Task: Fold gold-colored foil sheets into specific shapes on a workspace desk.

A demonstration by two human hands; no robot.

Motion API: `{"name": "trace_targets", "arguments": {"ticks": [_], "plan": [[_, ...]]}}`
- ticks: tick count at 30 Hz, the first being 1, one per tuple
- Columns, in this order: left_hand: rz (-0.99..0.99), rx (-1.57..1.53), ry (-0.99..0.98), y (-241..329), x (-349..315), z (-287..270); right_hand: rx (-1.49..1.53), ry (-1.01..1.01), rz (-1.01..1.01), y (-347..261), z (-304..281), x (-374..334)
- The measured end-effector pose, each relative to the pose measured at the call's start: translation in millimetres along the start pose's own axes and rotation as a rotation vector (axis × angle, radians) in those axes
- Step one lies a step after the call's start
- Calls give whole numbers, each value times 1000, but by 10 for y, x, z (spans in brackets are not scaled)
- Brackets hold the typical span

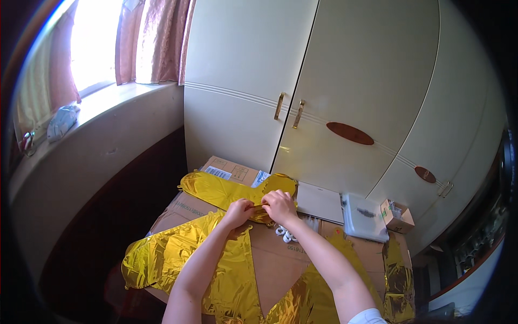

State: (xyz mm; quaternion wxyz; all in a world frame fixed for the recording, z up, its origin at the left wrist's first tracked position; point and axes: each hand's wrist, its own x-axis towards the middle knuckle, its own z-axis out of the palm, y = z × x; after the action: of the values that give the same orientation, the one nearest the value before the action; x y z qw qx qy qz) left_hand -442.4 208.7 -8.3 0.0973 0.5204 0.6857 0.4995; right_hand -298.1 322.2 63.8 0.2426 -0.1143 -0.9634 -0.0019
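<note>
A flat gold foil balloon (221,189) lies across the far part of the cardboard. At its near edge, my left hand (237,212) and my right hand (279,206) are close together, fingers closed in a pinch on the foil. Exactly what the fingertips grip between them is partly hidden. Another crumpled gold foil balloon (167,259) spreads under and beside my left forearm. More gold foil (318,291) lies beneath my right forearm. Several small white rolls (286,234) sit just to the near side of my right hand.
Cardboard (272,254) covers the work surface. At its right stand a grey flat board (319,202), a stack of clear plastic bags (364,218), a small open box (397,216) and a gold foil strip (398,275). A cream wardrobe (356,70) rises behind; a curtained window is left.
</note>
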Motion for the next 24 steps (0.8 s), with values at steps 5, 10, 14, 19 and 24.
{"name": "trace_targets", "arguments": {"ticks": [5, 10, 14, 19, 24], "plan": [[-105, -86, 34, 73, -8, -10, 52, 170, 89, 98, 67, -97], [-151, -64, 70, 91, -19, -43, 49, -119, -82, 35, 109, -240], [-180, -35, 79, 170, -18, -54, -73, -272, -131, 50, 214, -325], [-141, -32, 93, 128, -21, -43, -172, -299, -239, 82, 257, -293], [-121, -45, 91, 119, -30, -32, -162, -306, -166, 49, 242, -216]]}}
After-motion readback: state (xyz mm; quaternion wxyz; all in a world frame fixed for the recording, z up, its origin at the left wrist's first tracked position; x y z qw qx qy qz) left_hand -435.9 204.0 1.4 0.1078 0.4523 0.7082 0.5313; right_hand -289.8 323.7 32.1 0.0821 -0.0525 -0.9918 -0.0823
